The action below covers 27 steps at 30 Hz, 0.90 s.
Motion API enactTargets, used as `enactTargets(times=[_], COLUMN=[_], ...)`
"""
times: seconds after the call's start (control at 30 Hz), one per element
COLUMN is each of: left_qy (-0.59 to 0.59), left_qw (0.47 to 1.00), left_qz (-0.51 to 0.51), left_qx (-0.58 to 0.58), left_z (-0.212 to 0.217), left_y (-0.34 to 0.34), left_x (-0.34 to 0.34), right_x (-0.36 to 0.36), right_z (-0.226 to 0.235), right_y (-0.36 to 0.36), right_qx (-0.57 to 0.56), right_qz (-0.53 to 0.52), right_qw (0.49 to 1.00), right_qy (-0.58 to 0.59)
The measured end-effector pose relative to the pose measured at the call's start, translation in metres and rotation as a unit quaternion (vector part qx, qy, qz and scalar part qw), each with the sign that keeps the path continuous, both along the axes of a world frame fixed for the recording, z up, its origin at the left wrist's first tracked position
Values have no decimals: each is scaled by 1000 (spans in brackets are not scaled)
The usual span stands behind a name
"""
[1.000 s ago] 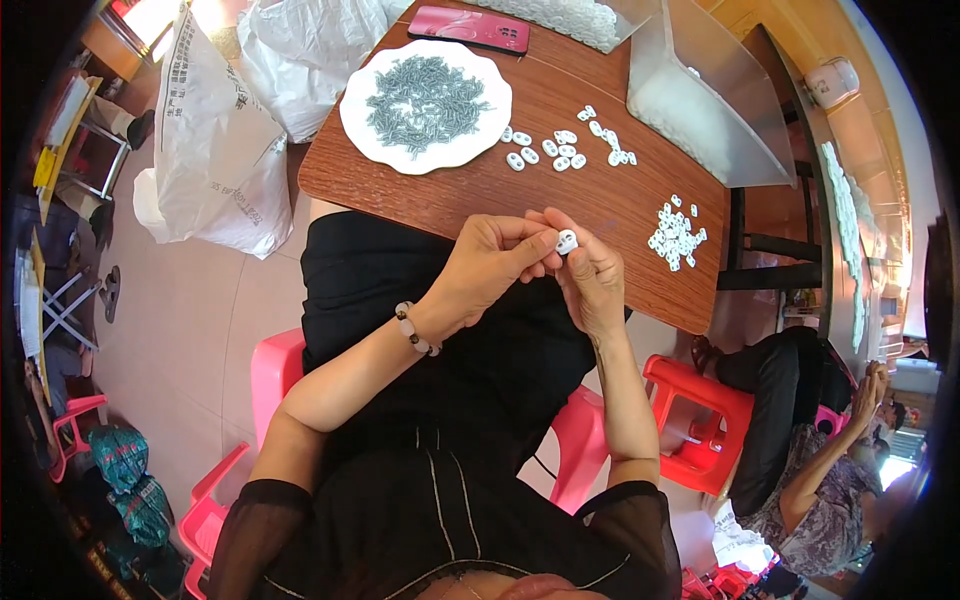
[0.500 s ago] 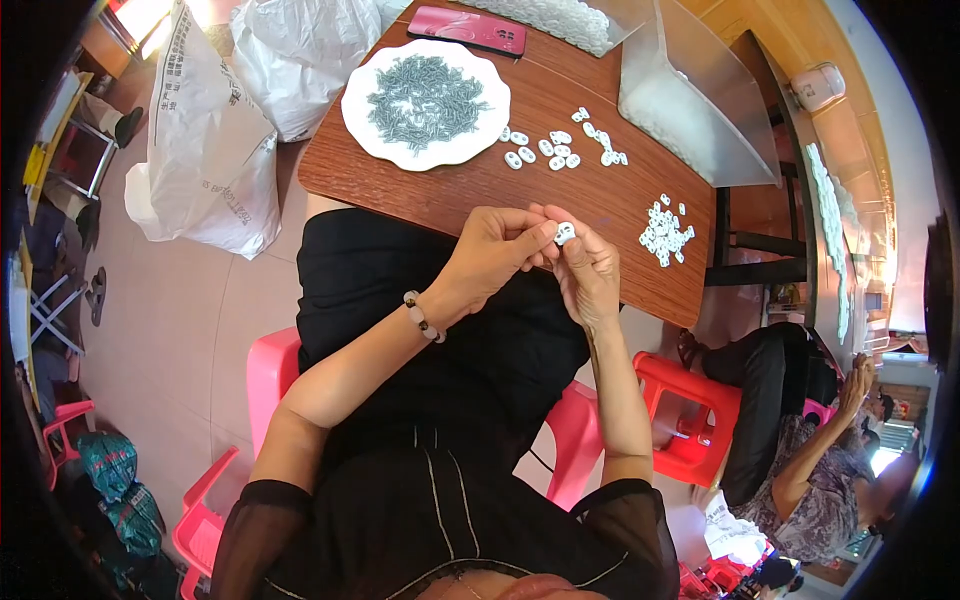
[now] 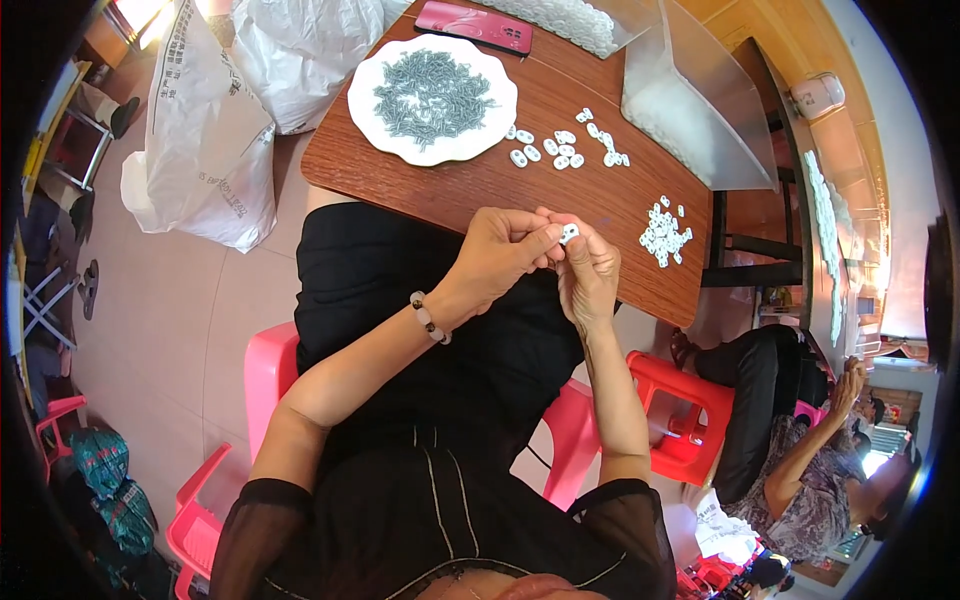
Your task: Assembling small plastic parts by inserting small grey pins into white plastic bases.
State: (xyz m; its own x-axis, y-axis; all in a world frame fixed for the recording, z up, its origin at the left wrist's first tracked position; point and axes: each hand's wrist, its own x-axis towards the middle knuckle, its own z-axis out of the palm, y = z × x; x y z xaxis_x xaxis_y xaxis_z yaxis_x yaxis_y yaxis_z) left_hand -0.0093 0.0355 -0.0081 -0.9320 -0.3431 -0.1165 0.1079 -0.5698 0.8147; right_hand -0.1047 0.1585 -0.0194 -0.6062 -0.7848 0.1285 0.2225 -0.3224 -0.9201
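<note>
My left hand (image 3: 497,258) and my right hand (image 3: 590,277) meet over the near edge of the table. Between the right thumb and fingers is a small white oval plastic piece (image 3: 570,232) with dark holes. The left thumb and forefinger pinch together right beside it; whatever they hold is too small to make out. Beyond my hands lies a white scalloped plate (image 3: 362,108) heaped with small grey screws (image 3: 420,85). Several loose white plastic pieces (image 3: 566,150) lie right of the plate, and a pile of smaller white pieces (image 3: 664,236) sits near the right edge.
The brown wooden table (image 3: 400,192) bears a pink phone (image 3: 474,27) and a clear-walled bin (image 3: 690,130) of white pieces at the back. White sacks (image 3: 205,150) stand at left. A red stool (image 3: 685,415) and another person (image 3: 800,480) are at right.
My hands keep their grip on the white piece, which has turned slightly. The whole view has shifted a little; the things on the table have not been moved.
</note>
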Motion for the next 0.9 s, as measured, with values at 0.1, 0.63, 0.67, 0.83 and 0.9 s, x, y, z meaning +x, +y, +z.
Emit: enactTargets(times=[0.1, 0.63, 0.67, 0.83, 0.9], left_qy=[-9, 0, -2, -8, -7], left_qw=[1000, 1000, 1000, 1000, 1000], left_qz=[7, 11, 12, 0, -4], left_qx=[5, 10, 11, 12, 11], left_z=[-3, -5, -4, -1, -1], left_y=[0, -4, -4, -4, -4], left_x=[-2, -1, -1, 1, 2], right_x=[3, -2, -2, -1, -1], right_z=[5, 5, 5, 7, 7], right_y=[-2, 0, 0, 0, 0], right_qx=[20, 34, 30, 23, 25], right_qz=[-2, 38, 39, 41, 23], right_qw=[1000, 999, 999, 999, 999], right_qy=[10, 8, 1, -5, 1])
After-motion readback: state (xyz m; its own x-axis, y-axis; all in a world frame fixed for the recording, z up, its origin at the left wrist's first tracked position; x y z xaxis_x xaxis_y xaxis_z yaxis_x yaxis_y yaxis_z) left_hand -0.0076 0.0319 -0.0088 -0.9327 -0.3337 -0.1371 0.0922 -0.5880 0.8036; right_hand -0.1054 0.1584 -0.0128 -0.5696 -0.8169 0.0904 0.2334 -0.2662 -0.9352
